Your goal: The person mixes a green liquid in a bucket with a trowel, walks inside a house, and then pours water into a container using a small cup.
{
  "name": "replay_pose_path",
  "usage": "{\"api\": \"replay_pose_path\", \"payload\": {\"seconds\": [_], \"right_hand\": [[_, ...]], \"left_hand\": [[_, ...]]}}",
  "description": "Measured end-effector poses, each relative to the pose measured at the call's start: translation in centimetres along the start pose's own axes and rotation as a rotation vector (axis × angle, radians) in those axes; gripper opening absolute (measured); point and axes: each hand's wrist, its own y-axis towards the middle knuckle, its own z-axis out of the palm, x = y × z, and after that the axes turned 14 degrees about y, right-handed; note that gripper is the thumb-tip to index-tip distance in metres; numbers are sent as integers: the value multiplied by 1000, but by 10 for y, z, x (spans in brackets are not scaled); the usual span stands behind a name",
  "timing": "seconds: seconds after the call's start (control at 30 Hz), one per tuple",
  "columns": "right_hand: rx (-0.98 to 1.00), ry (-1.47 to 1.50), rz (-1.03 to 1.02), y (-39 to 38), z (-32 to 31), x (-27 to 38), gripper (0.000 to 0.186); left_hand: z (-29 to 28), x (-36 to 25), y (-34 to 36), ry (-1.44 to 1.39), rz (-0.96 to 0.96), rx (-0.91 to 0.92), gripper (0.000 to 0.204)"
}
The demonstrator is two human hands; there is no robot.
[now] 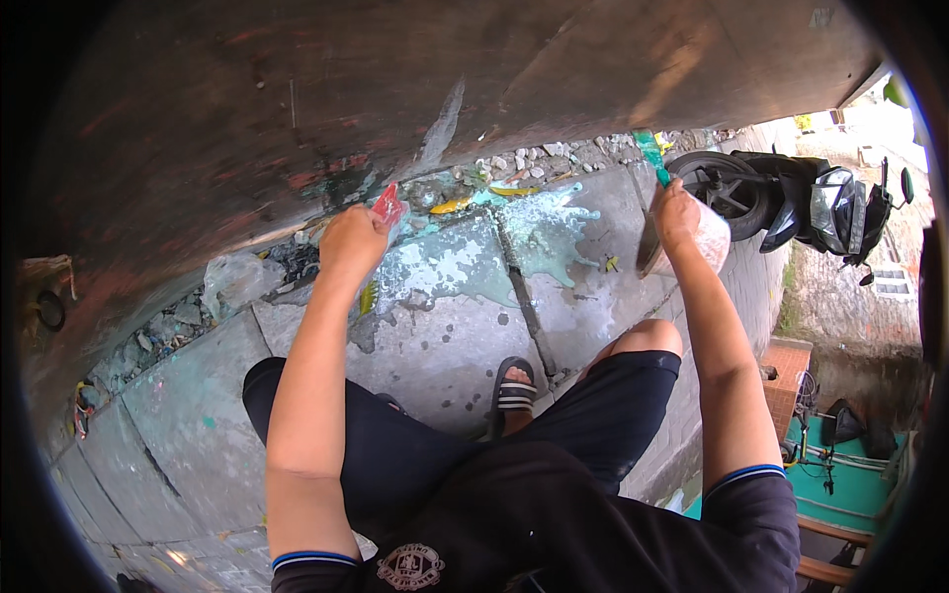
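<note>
My left hand (354,242) is closed on a red flat piece (389,205) with whitish smears, maybe a plastic spreader, held near the foot of a dark, stained wall (326,89). Over to the right, my right hand (677,215) grips a green scraper (650,155), its wide end pointing up toward the wall. Behind that hand is a whitish-pink bag or tub (714,239); whether my fingers touch it I cannot tell. A pale streak (443,124) runs up the wall between my hands.
Pale green and white splashes (445,262) cover the concrete slabs between my hands. Rubble (554,153), yellow leaves (452,206) and a clear plastic bag (240,282) line the wall's foot. A black motorbike (811,203) stands at right. My sandalled foot (515,390) is below.
</note>
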Motion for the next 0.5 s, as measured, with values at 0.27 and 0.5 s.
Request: {"api": "replay_pose_path", "payload": {"seconds": [0.27,0.5], "right_hand": [[51,204,-115,-38,142,20,50],[-83,269,-189,-29,149,-40,41]], "left_hand": [[5,6,-7,73,1,-11,21],[-14,-23,-48,107,-70,-17,22]]}}
